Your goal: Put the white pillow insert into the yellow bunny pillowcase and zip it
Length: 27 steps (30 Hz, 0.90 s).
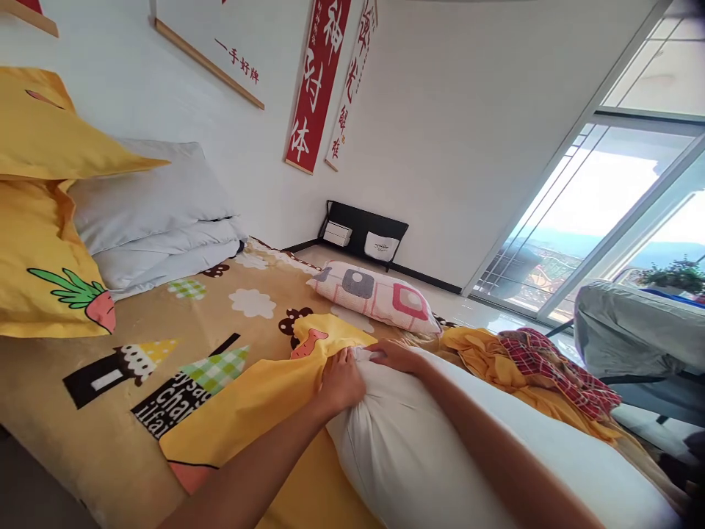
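We have the white pillow (407,441) lying at the near right of the bed (143,316), its far end bunched into creases beneath our hands. The yellow case (264,389) lies against that end, on the left, with carrots printed on it. Our left hand (341,378) is clamped on the pillow's bunched end, where white meets yellow; our right hand (393,355) rests on the same end, just beside the left — we cannot tell how firmly its fingers grip, as they are partly hidden.

Beyond the hands lies a pink pillow (380,294), near the bed's far edge. To our right, a checked cloth (551,371) lies on yellow cloth (479,353). At the left sit grey pillows (143,191) and yellow pillows (49,235). Farther off we see a black rack (358,235), a red scroll (311,88) on the wall — and, at the right, a window (595,184).
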{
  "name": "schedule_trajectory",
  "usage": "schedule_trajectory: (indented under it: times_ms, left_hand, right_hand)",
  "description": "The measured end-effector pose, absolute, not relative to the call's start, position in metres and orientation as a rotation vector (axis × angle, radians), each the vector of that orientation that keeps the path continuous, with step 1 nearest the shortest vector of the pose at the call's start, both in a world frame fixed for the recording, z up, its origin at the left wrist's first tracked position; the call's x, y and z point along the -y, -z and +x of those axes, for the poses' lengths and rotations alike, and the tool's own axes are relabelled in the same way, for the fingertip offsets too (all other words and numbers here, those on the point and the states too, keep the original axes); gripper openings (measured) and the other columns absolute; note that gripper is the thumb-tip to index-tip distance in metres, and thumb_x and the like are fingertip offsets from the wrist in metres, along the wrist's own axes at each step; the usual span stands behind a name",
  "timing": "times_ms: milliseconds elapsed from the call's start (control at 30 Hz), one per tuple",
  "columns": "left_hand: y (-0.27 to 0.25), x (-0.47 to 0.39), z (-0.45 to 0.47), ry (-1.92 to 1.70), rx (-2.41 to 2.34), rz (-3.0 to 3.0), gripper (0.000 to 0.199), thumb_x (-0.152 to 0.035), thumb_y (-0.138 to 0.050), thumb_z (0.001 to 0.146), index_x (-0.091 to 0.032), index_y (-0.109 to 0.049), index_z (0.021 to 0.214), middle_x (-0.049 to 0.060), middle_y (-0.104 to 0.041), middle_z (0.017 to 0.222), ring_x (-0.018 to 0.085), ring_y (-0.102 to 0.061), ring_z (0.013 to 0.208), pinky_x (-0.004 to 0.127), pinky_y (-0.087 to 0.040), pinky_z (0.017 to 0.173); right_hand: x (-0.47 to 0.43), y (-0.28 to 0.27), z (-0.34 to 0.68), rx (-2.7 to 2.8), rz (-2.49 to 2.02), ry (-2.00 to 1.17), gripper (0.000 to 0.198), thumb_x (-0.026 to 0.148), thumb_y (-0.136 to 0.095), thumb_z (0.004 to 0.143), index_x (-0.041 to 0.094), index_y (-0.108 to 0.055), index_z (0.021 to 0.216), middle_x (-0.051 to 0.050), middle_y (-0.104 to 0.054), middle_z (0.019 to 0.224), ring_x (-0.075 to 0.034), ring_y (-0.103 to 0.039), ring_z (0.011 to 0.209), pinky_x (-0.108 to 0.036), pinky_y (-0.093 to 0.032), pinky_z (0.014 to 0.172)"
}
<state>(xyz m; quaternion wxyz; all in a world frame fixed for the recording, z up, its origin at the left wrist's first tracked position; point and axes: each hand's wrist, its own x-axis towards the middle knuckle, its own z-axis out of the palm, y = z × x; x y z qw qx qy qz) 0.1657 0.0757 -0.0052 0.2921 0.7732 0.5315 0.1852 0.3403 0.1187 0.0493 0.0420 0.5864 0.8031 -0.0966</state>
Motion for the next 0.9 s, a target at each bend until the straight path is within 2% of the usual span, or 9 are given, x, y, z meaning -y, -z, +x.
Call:
schedule_trajectory:
  times_ms: [167,333,467,600,700,800,900]
  left_hand:
    - [0.019,-0.09,0.166,-0.724,-1.505,1.96,0.056,-0.015,-0.038,0.08,-0.012,-0.041,0.137,0.017,-0.041,0.146,0.029,-0.036,0.136,0.05,-0.03,0.11]
    - [0.035,-0.094,0.165,-0.823,-1.533,1.943,0.061,-0.011,-0.035,0.081,-0.014,-0.033,0.143,0.014,-0.036,0.151,0.026,-0.03,0.139,0.051,-0.027,0.111]
    - [0.032,-0.089,0.17,-0.857,-1.481,2.052,0.06,-0.009,-0.031,0.083,-0.014,-0.037,0.143,0.012,-0.038,0.15,0.024,-0.032,0.139,0.044,-0.026,0.113]
    - [0.026,-0.083,0.172,-0.835,-1.311,2.188,0.058,-0.011,-0.027,0.087,-0.011,-0.04,0.143,0.012,-0.043,0.147,0.02,-0.035,0.137,0.032,-0.024,0.115]
    - [0.024,-0.082,0.169,-0.806,-1.348,2.16,0.059,-0.011,-0.029,0.086,-0.009,-0.04,0.144,0.012,-0.043,0.147,0.022,-0.036,0.136,0.033,-0.025,0.115]
    - [0.026,-0.082,0.167,-0.836,-1.374,2.109,0.059,-0.013,-0.03,0.086,-0.009,-0.039,0.145,0.012,-0.042,0.147,0.024,-0.036,0.136,0.036,-0.025,0.116]
    - [0.027,-0.082,0.166,-0.859,-1.348,2.075,0.061,-0.015,-0.031,0.086,-0.008,-0.036,0.146,0.012,-0.04,0.15,0.024,-0.034,0.138,0.035,-0.024,0.116]
  right_hand:
    - [-0.104,-0.039,0.319,-2.436,1.581,0.208,0.032,0.025,-0.051,0.085,0.026,-0.068,0.112,-0.007,-0.068,0.113,-0.026,-0.061,0.107,-0.034,-0.043,0.087]
    - [-0.107,-0.036,0.3,-2.339,1.485,0.159,0.024,0.027,-0.048,0.089,0.028,-0.067,0.105,-0.005,-0.069,0.105,-0.025,-0.062,0.103,-0.036,-0.043,0.086]
    - [-0.117,-0.028,0.297,-2.197,1.623,0.084,0.024,0.031,-0.049,0.093,0.024,-0.064,0.111,-0.007,-0.065,0.112,-0.022,-0.061,0.104,-0.039,-0.046,0.089]
    - [-0.125,-0.032,0.298,-2.05,1.867,-0.045,0.035,0.04,-0.055,0.092,0.017,-0.058,0.118,-0.008,-0.06,0.119,-0.019,-0.06,0.103,-0.043,-0.051,0.089]
    - [-0.117,-0.051,0.297,-2.078,1.93,-0.114,0.029,0.036,-0.05,0.095,0.015,-0.062,0.112,-0.01,-0.063,0.117,-0.02,-0.06,0.107,-0.043,-0.047,0.094]
    - [-0.073,-0.061,0.291,-2.166,1.94,-0.19,0.033,0.029,-0.039,0.098,0.014,-0.065,0.112,-0.016,-0.062,0.123,-0.023,-0.055,0.117,-0.041,-0.04,0.101]
    - [0.006,-0.036,0.277,-2.416,1.894,-0.466,0.039,0.028,-0.036,0.097,0.017,-0.057,0.127,-0.013,-0.057,0.133,-0.023,-0.053,0.121,-0.038,-0.037,0.101]
